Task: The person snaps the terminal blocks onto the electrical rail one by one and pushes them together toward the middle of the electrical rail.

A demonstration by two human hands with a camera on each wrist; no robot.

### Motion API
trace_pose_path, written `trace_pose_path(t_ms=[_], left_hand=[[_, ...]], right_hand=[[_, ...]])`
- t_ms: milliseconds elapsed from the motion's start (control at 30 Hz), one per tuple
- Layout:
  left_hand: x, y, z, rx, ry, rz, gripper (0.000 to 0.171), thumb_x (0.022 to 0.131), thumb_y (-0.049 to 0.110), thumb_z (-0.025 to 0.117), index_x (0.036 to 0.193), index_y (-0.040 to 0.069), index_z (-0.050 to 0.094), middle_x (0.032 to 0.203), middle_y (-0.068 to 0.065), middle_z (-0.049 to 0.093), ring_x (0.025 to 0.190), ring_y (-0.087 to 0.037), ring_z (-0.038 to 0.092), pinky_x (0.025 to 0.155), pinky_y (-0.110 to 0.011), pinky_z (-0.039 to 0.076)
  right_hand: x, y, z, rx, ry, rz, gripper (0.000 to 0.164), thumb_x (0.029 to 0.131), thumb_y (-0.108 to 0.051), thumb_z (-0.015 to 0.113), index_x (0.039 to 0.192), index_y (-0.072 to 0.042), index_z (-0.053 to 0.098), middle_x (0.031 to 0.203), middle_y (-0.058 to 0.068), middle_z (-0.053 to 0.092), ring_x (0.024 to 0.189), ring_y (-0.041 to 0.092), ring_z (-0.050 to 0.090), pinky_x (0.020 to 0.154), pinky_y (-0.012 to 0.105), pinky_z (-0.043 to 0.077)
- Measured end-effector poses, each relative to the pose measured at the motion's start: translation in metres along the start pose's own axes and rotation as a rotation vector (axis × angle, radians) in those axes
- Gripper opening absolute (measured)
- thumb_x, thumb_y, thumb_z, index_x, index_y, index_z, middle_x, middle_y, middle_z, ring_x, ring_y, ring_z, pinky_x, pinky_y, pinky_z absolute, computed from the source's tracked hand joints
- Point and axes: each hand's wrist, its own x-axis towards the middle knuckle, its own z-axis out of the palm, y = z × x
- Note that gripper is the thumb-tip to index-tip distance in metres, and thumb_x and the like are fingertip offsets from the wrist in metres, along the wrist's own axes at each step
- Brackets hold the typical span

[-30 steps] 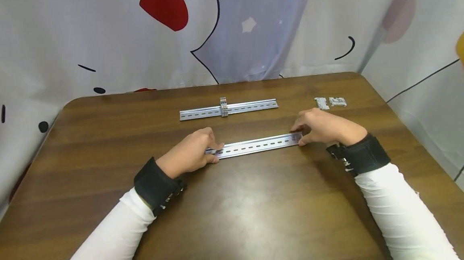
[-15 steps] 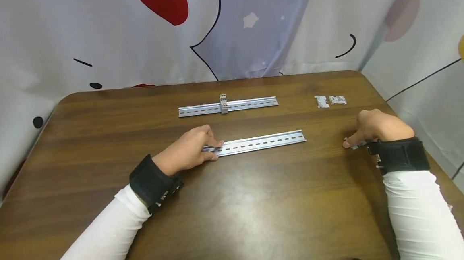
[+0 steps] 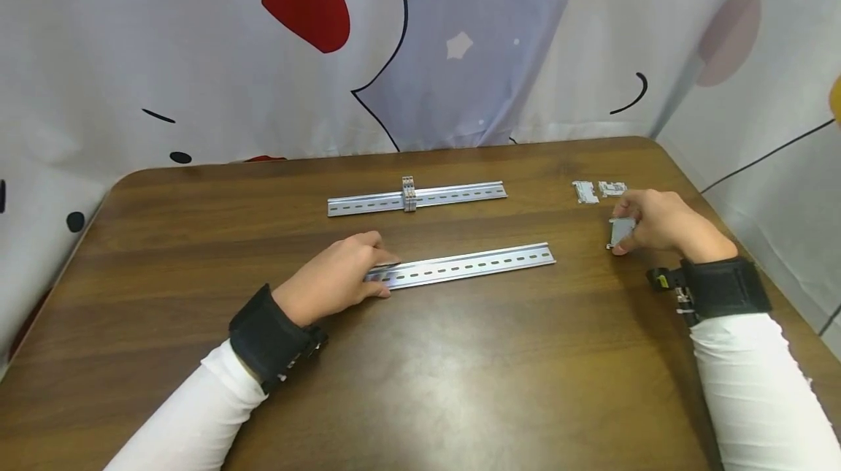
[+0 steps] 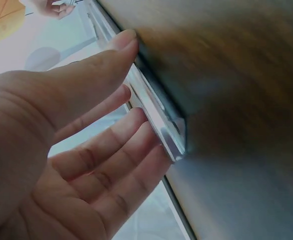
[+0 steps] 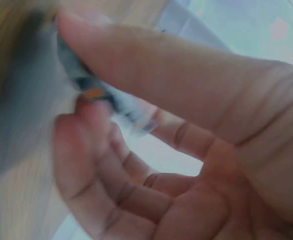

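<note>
A slotted metal DIN rail [image 3: 473,266] lies on the wooden table in front of the person. My left hand [image 3: 335,274] grips its left end, thumb on the near edge and fingers along the far one; the left wrist view shows the rail's end [image 4: 154,107] between them. To the right of the rail, my right hand [image 3: 673,224] pinches a flat grey terminal block [image 3: 621,231] between thumb and fingers, broad face toward the head camera. Blurred in the right wrist view, this terminal block [image 5: 131,115] shows a small orange spot.
Farther back lies a second DIN rail [image 3: 460,194] with a few terminal blocks [image 3: 409,194] clipped side by side near its middle. Two loose terminal blocks [image 3: 585,192] lie flat at the back right. A printed cloth [image 3: 479,40] hangs behind the table [image 3: 460,369].
My right hand has left the front rail's right end, reached to the right and picked up a terminal block, now turned into view. My left hand stays at the rail's left end.
</note>
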Motion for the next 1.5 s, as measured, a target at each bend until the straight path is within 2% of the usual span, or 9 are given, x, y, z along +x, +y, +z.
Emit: trace_pose_path(t_ms=[133, 300, 500, 600, 733, 1000, 1233, 1400, 1500], left_hand=[[-0.006, -0.003, 0.003, 0.003, 0.021, 0.007, 0.039, 0.079, 0.022, 0.083, 0.114, 0.006, 0.075, 0.089, -0.008, 0.064, 0.073, -0.014, 0.059, 0.065, -0.026, 0.050], [-0.008, -0.006, 0.006, -0.023, 0.046, 0.009, 0.038, 0.080, 0.023, 0.082, 0.113, 0.006, 0.076, 0.090, -0.006, 0.064, 0.077, -0.015, 0.061, 0.066, -0.026, 0.052], [-0.005, -0.008, 0.006, -0.078, 0.030, -0.007, 0.038, 0.080, 0.022, 0.082, 0.113, 0.005, 0.075, 0.092, -0.007, 0.064, 0.080, -0.020, 0.063, 0.067, -0.028, 0.052], [-0.003, -0.009, 0.005, -0.099, 0.021, -0.019, 0.040, 0.080, 0.021, 0.082, 0.115, 0.005, 0.074, 0.093, -0.008, 0.064, 0.081, -0.021, 0.063, 0.068, -0.029, 0.052], [-0.002, -0.010, 0.004, -0.109, -0.001, -0.040, 0.041, 0.080, 0.021, 0.082, 0.118, 0.006, 0.072, 0.096, -0.009, 0.065, 0.084, -0.022, 0.064, 0.071, -0.031, 0.053], [-0.002, -0.008, 0.004, -0.095, -0.011, -0.057, 0.034, 0.080, 0.022, 0.082, 0.109, 0.005, 0.077, 0.096, -0.007, 0.064, 0.085, -0.021, 0.064, 0.074, -0.033, 0.054], [-0.001, -0.008, 0.004, -0.110, -0.017, -0.072, 0.034, 0.078, 0.022, 0.083, 0.107, 0.004, 0.078, 0.095, -0.007, 0.064, 0.085, -0.022, 0.065, 0.074, -0.033, 0.054], [-0.001, -0.008, 0.003, -0.138, -0.026, -0.065, 0.036, 0.079, 0.020, 0.083, 0.110, 0.003, 0.076, 0.096, -0.008, 0.064, 0.083, -0.024, 0.065, 0.071, -0.031, 0.053], [-0.001, -0.009, 0.003, -0.142, -0.013, -0.060, 0.039, 0.078, 0.019, 0.083, 0.112, 0.003, 0.075, 0.095, -0.009, 0.065, 0.081, -0.024, 0.064, 0.069, -0.030, 0.052]], right_hand=[[-0.002, -0.016, 0.002, 0.026, 0.065, -0.068, 0.028, 0.072, -0.014, 0.086, 0.094, -0.004, 0.071, 0.076, 0.007, 0.069, 0.075, 0.024, 0.062, 0.070, 0.040, 0.046], [-0.008, -0.046, 0.004, 0.064, 0.059, -0.145, 0.013, 0.079, -0.017, 0.081, 0.088, -0.009, 0.076, 0.073, 0.000, 0.073, 0.068, 0.013, 0.061, 0.064, 0.028, 0.046], [-0.011, -0.077, 0.014, 0.211, -0.003, -0.153, 0.022, 0.080, -0.014, 0.080, 0.097, -0.003, 0.072, 0.069, 0.004, 0.075, 0.053, 0.015, 0.070, 0.057, 0.027, 0.056], [-0.010, -0.087, 0.021, 0.199, 0.025, -0.149, 0.023, 0.079, -0.014, 0.081, 0.098, -0.002, 0.073, 0.068, 0.003, 0.075, 0.051, 0.013, 0.070, 0.058, 0.029, 0.057], [-0.007, -0.093, 0.030, 0.141, 0.098, -0.173, 0.018, 0.078, -0.008, 0.079, 0.094, 0.000, 0.075, 0.066, 0.004, 0.076, 0.049, 0.012, 0.069, 0.063, 0.036, 0.057], [-0.006, -0.107, 0.045, 0.003, 0.327, -0.247, 0.012, 0.072, 0.003, 0.066, 0.079, 0.002, 0.076, 0.065, 0.010, 0.069, 0.055, 0.018, 0.058, 0.053, 0.029, 0.045], [-0.002, -0.113, 0.046, -0.020, 0.313, -0.244, 0.020, 0.070, 0.005, 0.058, 0.079, 0.003, 0.076, 0.073, 0.017, 0.075, 0.057, 0.021, 0.060, 0.052, 0.035, 0.049], [-0.001, -0.116, 0.046, -0.046, 0.284, -0.234, 0.023, 0.069, 0.008, 0.055, 0.078, 0.002, 0.075, 0.079, 0.018, 0.075, 0.054, 0.018, 0.052, 0.049, 0.029, 0.042], [0.004, -0.121, 0.046, -0.061, 0.264, -0.223, 0.021, 0.066, 0.010, 0.050, 0.060, -0.005, 0.063, 0.061, 0.008, 0.061, 0.050, 0.013, 0.036, 0.046, 0.024, 0.029]])
